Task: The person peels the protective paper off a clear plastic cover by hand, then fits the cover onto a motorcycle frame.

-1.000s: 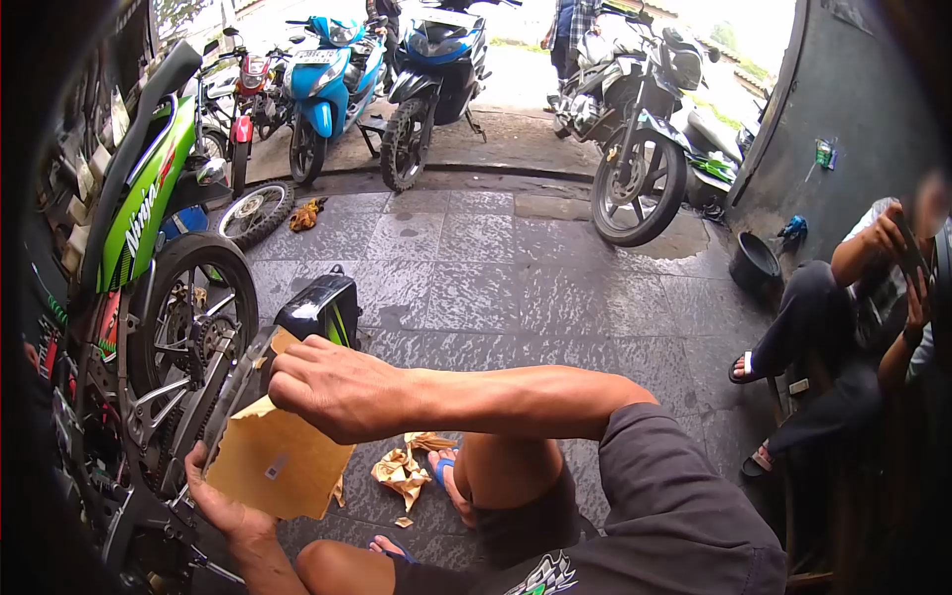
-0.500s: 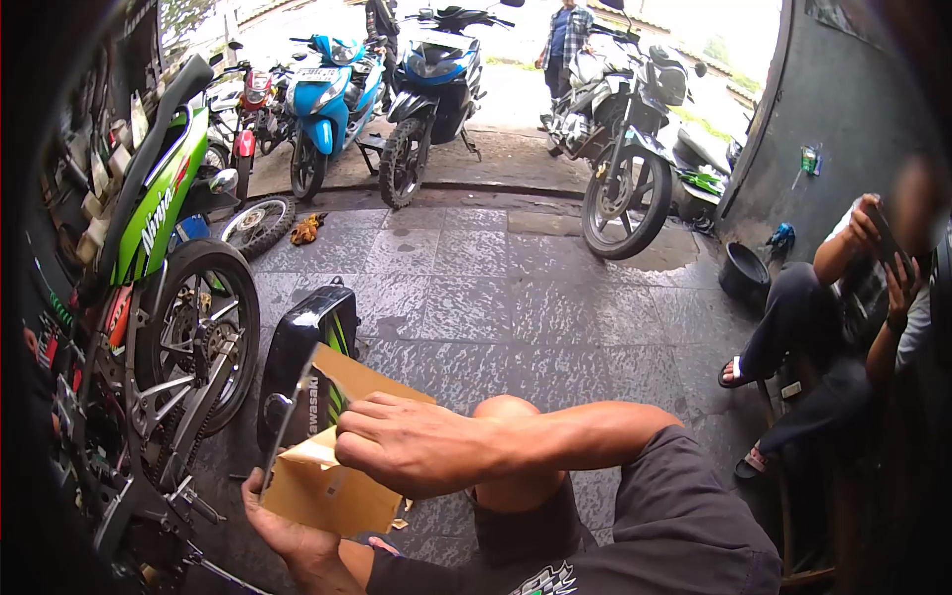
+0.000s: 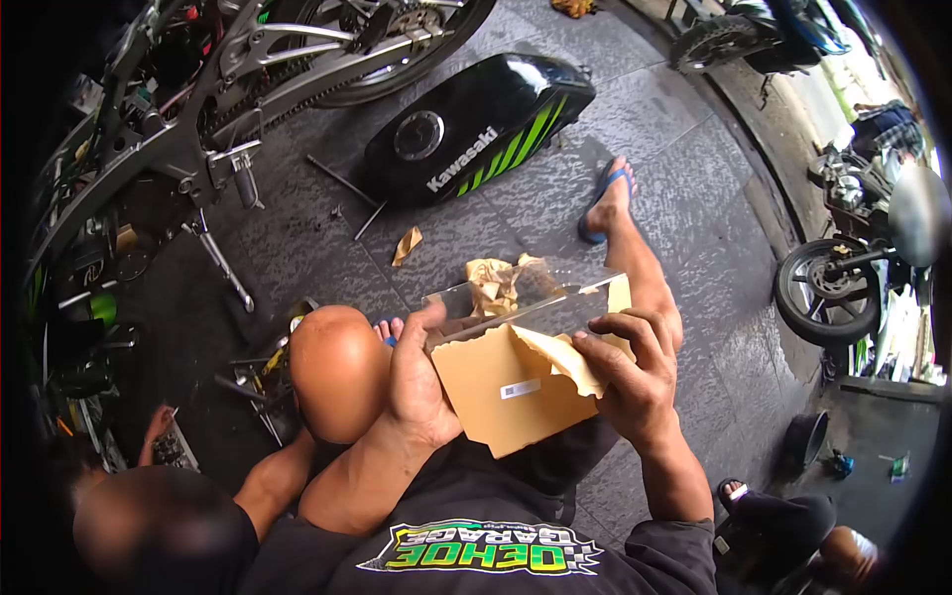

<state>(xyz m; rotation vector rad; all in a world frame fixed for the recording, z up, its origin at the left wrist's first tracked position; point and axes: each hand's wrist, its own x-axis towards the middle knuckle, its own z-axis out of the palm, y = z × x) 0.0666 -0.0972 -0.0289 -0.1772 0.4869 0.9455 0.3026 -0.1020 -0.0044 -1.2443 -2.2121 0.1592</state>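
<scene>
A clear plastic sheet (image 3: 555, 305) is partly covered by brown backing paper (image 3: 496, 412) bearing a small white label. The bare strip along its far side is see-through, and the paper's torn edge runs across the sheet. My left hand (image 3: 416, 382) grips the sheet at its left edge, with the thumb on the near face. A lifted flap of the paper is pinched between thumb and fingers of my right hand (image 3: 635, 372), at the right side. Crumpled brown paper scraps (image 3: 491, 288) lie on the floor beyond the sheet.
A black Kawasaki fuel tank (image 3: 476, 129) lies on the floor ahead. To the left stands a stripped motorcycle frame (image 3: 228, 109) with its rear wheel. Another person (image 3: 159, 526) sits close at lower left; a seated person's leg (image 3: 783, 516) shows at lower right. Parked motorcycles (image 3: 833, 288) stand at right.
My view has tilted down and turned. My right hand has moved from the middle of the sheet to its right side, holding the paper flap. My left hand still grips the sheet.
</scene>
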